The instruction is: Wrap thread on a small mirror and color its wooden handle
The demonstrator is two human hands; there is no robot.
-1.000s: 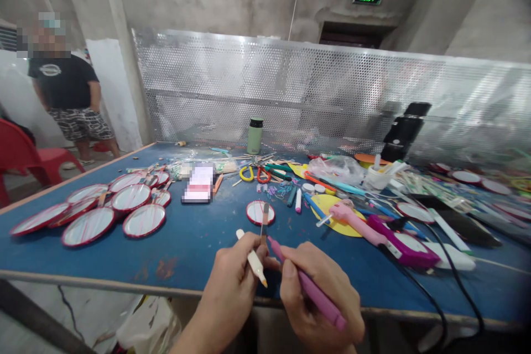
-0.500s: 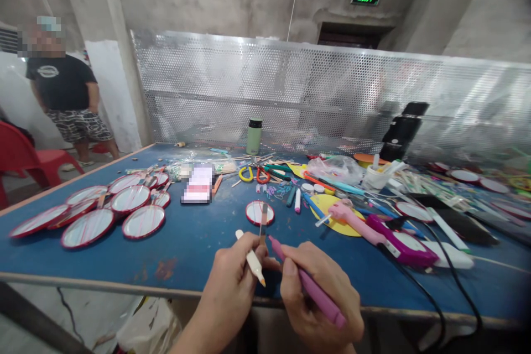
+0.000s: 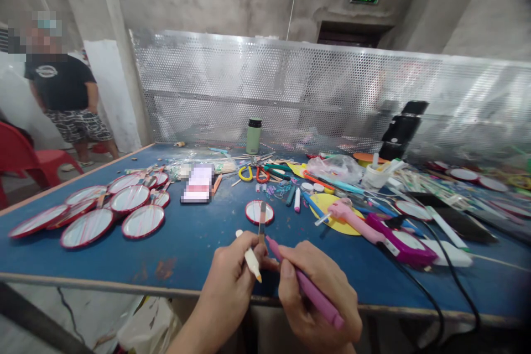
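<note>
My left hand (image 3: pixel 228 287) is closed over the near edge of the blue table (image 3: pixel 186 249). It grips a thin wooden stick (image 3: pixel 261 221) that points up, and a white marker (image 3: pixel 249 257) lies between its fingers. My right hand (image 3: pixel 315 293) is closed round a pink marker (image 3: pixel 305 285), whose tip touches the lower part of the stick. Just beyond the stick lies a small round red-rimmed disc (image 3: pixel 259 212).
Several red-rimmed discs (image 3: pixel 108 210) lie at the left. Pens, scissors (image 3: pixel 251 173), pink and purple glue guns (image 3: pixel 375 229) with black cables, a green flask (image 3: pixel 254 136) and a perforated metal screen (image 3: pixel 315 99) are ahead. A person (image 3: pixel 62 94) stands by a red chair (image 3: pixel 25 157).
Both hands and the things they hold have shifted slightly away from me and left. The marker tip stays at the stick.
</note>
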